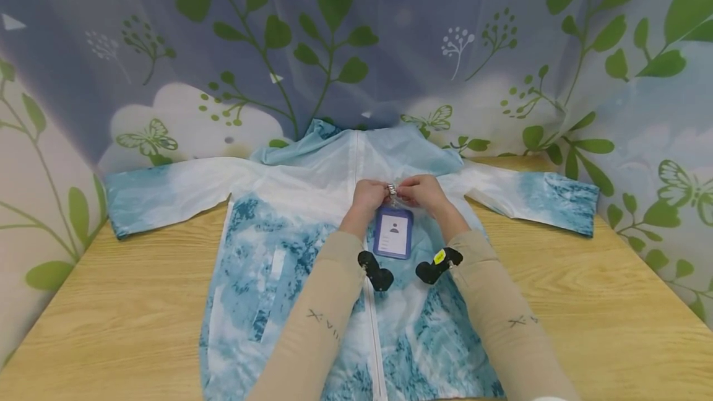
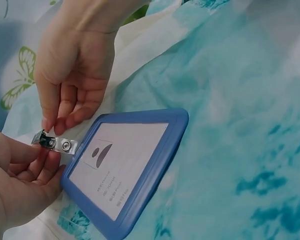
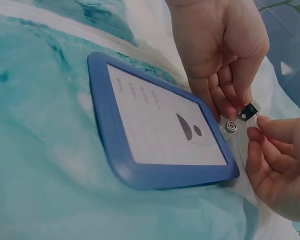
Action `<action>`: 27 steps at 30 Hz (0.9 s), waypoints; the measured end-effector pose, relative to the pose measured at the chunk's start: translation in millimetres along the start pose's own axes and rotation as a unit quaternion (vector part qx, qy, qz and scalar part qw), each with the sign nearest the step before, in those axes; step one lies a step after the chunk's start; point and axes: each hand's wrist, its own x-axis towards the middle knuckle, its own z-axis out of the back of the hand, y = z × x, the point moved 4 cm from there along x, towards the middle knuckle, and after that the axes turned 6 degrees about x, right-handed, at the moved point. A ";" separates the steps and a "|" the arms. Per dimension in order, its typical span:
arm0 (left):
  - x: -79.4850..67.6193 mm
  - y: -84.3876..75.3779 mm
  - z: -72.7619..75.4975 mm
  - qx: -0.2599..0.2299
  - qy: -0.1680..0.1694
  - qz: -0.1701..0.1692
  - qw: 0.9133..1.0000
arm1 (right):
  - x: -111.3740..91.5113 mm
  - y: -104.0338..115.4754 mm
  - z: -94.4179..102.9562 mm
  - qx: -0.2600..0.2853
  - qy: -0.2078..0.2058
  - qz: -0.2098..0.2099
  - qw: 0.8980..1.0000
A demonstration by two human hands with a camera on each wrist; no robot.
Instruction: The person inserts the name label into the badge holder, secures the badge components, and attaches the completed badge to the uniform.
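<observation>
A blue-framed ID badge (image 1: 393, 232) lies on the chest of a blue and white jacket (image 1: 289, 234), to the right of its zipper in the head view. A clear strap with a metal snap (image 2: 66, 145) joins the badge to a small metal clip (image 3: 249, 112). My left hand (image 1: 370, 195) pinches this clip between thumb and fingers. Facing it, my right hand (image 1: 424, 193) has its thumb and forefinger pinched together at the clip's other side. Both hands' fingertips partly hide the clip, and the badge hangs below them.
The jacket is spread on a wooden table (image 1: 601, 289), sleeves out to both sides and hood towards the back. A curtain (image 1: 412, 54) with leaves and butterflies hangs behind and at both sides. Black wrist cameras (image 1: 376, 271) sit over the badge's lower end in the head view.
</observation>
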 end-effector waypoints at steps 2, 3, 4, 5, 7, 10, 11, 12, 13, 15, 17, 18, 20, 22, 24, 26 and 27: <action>-0.3 -0.7 0.2 0.001 -0.004 -0.002 1.000 | 0.2 -0.2 0.7 -0.006 -0.005 -0.006 1.000; -0.2 -1.1 0.2 0.004 -0.005 -0.004 1.000 | 0.5 -0.3 0.9 -0.008 -0.005 -0.011 1.000; -0.3 -1.5 0.3 0.007 -0.005 -0.007 1.000 | 0.9 -0.6 1.0 -0.010 -0.004 -0.016 1.000; -0.5 -2.0 0.6 0.013 -0.007 -0.010 1.000 | 1.1 -0.7 1.0 -0.010 0.000 -0.021 1.000; -1.1 -2.9 1.2 0.022 -0.005 -0.014 1.000 | 1.2 -0.6 0.6 -0.004 0.013 -0.029 0.999; -2.4 -3.5 2.3 0.039 -0.001 -0.021 0.999 | 0.2 -0.4 -0.1 0.004 0.032 -0.039 0.999; -2.9 -3.7 2.8 0.048 -0.001 -0.023 0.999 | -0.5 -0.2 -0.1 0.006 0.037 -0.041 0.998; -3.5 -3.9 3.2 0.056 0.001 -0.026 0.998 | -0.9 -0.2 0.0 0.006 0.040 -0.042 0.998; -4.0 -4.0 3.5 0.066 0.001 -0.029 0.997 | -1.1 -0.4 0.2 0.004 0.041 -0.043 0.998; -4.9 -4.5 4.1 0.089 0.000 -0.038 0.995 | -1.0 -0.8 0.7 0.000 0.040 -0.043 0.998; -5.5 -5.1 4.5 0.114 -0.002 -0.048 0.992 | -0.6 -1.2 1.4 -0.007 0.033 -0.040 0.999; -5.6 -5.2 4.5 0.126 0.000 -0.052 0.991 | -0.5 -1.3 1.7 -0.011 0.029 -0.038 0.999; -5.7 -5.1 4.3 0.147 0.005 -0.060 0.987 | -0.4 -1.4 2.4 -0.026 0.019 -0.030 0.999; -5.6 -5.0 4.4 0.163 0.010 -0.065 0.984 | -0.6 -0.7 2.9 -0.046 0.009 -0.017 0.999; -5.5 -4.9 4.8 0.174 0.013 -0.067 0.982 | -0.9 0.7 3.0 -0.070 0.004 0.000 0.998; -4.8 -5.1 5.1 0.180 0.013 -0.070 0.981 | -1.4 2.8 3.0 -0.092 -0.001 0.018 0.996; -4.7 -5.3 5.3 0.183 0.013 -0.071 0.980 | -1.4 3.8 2.9 -0.102 -0.001 0.027 0.994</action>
